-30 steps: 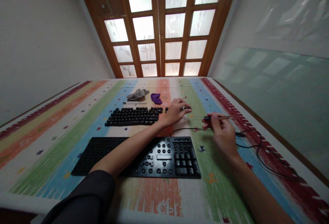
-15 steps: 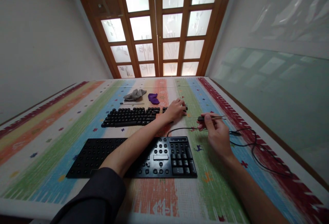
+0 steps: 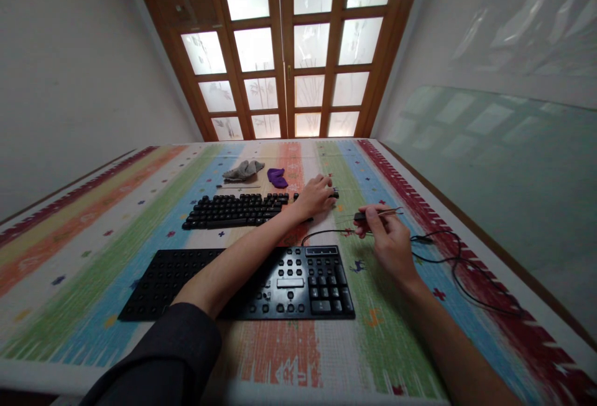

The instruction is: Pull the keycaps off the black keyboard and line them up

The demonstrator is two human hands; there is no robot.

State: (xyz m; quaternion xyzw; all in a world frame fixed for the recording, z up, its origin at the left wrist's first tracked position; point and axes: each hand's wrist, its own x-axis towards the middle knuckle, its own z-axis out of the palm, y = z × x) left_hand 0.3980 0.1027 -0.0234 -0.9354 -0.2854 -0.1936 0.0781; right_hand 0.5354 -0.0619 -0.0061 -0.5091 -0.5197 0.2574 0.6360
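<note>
My left hand (image 3: pixel 316 196) reaches across to the right end of the far row of loose black keycaps (image 3: pixel 233 209), its fingers curled over the last few caps there. My right hand (image 3: pixel 387 241) hovers just right of it, pinched on a thin tweezer-like tool with a dark tip (image 3: pixel 373 214) that points left. Close to me lies a black keyboard frame (image 3: pixel 186 281); most of its keys are off, and keycaps remain on the number pad at its right end.
A grey cloth (image 3: pixel 242 170) and a purple cloth (image 3: pixel 277 176) lie beyond the keycaps. A thin stick (image 3: pixel 240 186) lies between them and the keycaps. The black cable (image 3: pixel 448 257) loops over the striped mat at the right. Wooden glazed doors stand at the back.
The view has drifted slightly. My left hand stays on the right end of the keycap row. My right hand with the tool has shifted a little left and closer to the left hand.
</note>
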